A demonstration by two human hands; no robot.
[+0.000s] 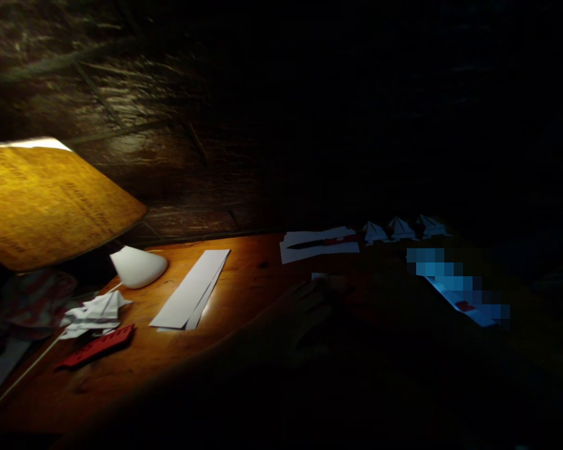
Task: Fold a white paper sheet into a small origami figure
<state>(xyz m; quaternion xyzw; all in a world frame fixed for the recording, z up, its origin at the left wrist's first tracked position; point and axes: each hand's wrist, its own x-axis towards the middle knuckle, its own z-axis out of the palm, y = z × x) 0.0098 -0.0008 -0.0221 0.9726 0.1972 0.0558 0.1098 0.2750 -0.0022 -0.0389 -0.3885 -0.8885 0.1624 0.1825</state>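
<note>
My left hand (304,306) reaches in from the lower left, deep in shadow, its fingers stretched toward the right. A small pale piece of paper (326,277) lies at its fingertips; the dark hides how they touch. My right hand does not show. Behind the left hand, a knife (312,244) with a dark blade and reddish handle rests on several white paper sheets (293,254). Long white paper strips (192,290) overlap in the lamplight on the left.
A lamp with a yellow shade (51,200) and white base (141,269) stands left. Near it lie a crumpled folded paper (98,311) and a red perforated object (98,347). Three folded paper shapes (401,229) line the back right, beyond a blue-lit, pixelated device (478,314) on the table (248,281).
</note>
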